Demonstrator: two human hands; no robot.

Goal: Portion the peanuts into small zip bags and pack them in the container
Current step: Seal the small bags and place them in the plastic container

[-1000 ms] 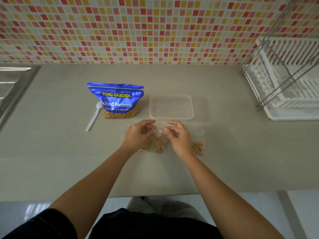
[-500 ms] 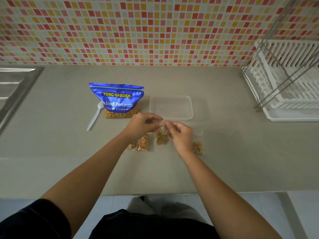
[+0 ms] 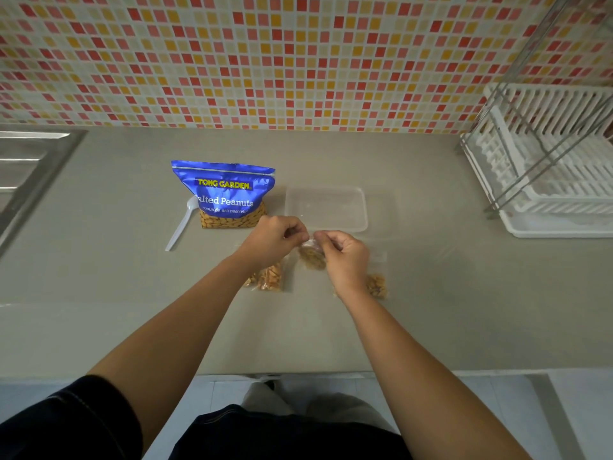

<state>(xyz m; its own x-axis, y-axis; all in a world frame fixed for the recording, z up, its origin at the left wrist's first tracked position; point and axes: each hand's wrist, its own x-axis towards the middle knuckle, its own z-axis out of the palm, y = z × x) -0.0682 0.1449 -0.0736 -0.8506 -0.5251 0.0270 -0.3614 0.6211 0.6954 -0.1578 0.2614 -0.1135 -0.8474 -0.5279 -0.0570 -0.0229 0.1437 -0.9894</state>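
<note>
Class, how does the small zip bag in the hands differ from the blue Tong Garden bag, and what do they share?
The small zip bag is clear and far smaller; the Tong Garden bag is blue, printed and larger. The left hand and right hand pinch the small zip bag; the Tong Garden bag stands untouched on the counter. Both hold peanuts.

wall tiles [image 3: 265, 61]: red, orange, pink, cream mosaic
peanut bag [image 3: 225, 190]: blue, yellow lettering
counter [image 3: 99, 293]: grey-beige
dish rack [image 3: 547, 167]: white
spoon [image 3: 180, 224]: white
</note>
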